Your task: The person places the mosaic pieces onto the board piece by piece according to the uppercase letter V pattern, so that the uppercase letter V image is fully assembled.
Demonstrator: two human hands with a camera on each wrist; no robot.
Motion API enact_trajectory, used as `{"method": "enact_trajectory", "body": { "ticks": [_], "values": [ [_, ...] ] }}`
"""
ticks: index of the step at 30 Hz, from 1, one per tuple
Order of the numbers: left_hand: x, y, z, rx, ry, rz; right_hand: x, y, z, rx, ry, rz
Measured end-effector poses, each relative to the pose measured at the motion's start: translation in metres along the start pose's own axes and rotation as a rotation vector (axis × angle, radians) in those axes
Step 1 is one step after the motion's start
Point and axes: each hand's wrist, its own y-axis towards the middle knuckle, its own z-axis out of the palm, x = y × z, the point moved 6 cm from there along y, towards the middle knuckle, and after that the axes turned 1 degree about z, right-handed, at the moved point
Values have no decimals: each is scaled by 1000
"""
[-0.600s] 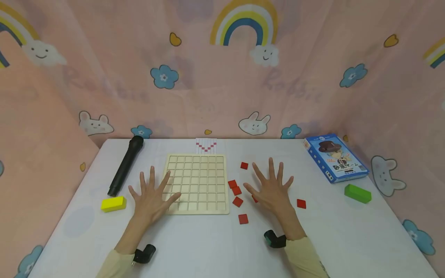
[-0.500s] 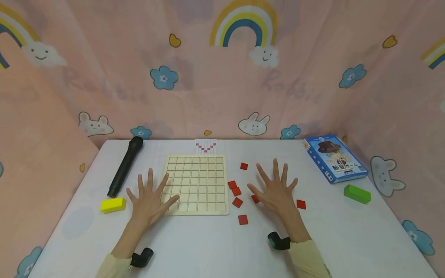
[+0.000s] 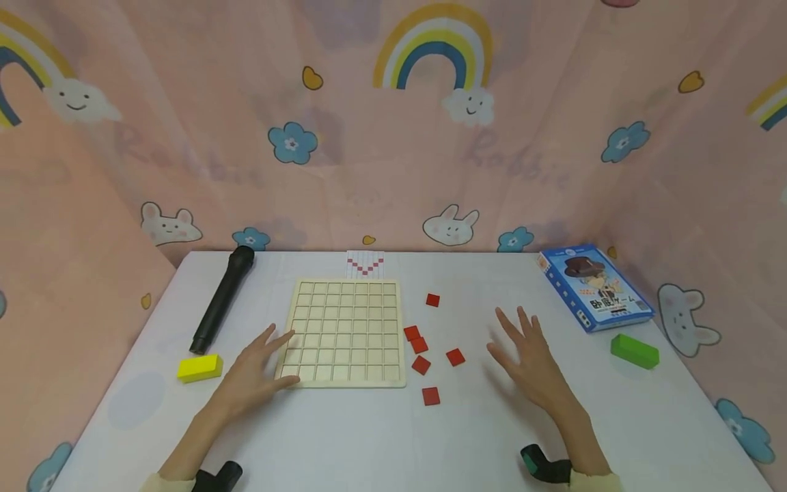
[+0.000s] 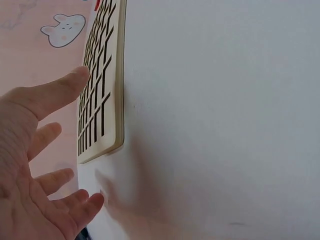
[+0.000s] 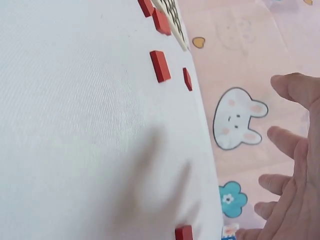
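Note:
A cream gridded board (image 3: pixel 347 335) lies flat in the middle of the white table. My left hand (image 3: pixel 246 376) is at its left edge, fingers loosely spread, thumb and forefinger overlapping the rim in the head view. In the left wrist view that thumb (image 4: pixel 62 92) shows in front of the grid, with nothing in the hand. To the right of the board lie several red square tiles (image 3: pixel 421 365). My right hand (image 3: pixel 531 362) hovers right of them with relaxed fingers and holds nothing. One red tile (image 5: pixel 184 233) beneath it shows in the right wrist view but is hidden in the head view.
A small card (image 3: pixel 365 264) with a red V pattern lies behind the board. On the left are a black microphone-shaped rod (image 3: pixel 223 299) and a yellow block (image 3: pixel 199 368). A blue game box (image 3: pixel 595 287) and a green block (image 3: pixel 634 351) are at the right.
Both hands have drawn apart and slightly back: the left toward the board's left edge, the right farther right, uncovering one red tile and covering another. Their widely spread fingers have relaxed.

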Motion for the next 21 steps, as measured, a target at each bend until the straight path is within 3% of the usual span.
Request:
{"method": "enact_trajectory", "body": {
  "ticks": [3,11,15,21],
  "values": [
    [2,2,-2,1,-34,21,-10,-7,-6,15,84,-1],
    [2,10,0,51,-143,38,-43,-21,-21,19,159,12],
    [2,12,1,61,-163,53,-61,-26,-25,5,262,9],
    [4,14,4,72,-153,19,-81,-31,-26,0,321,-9]
  ]
}}
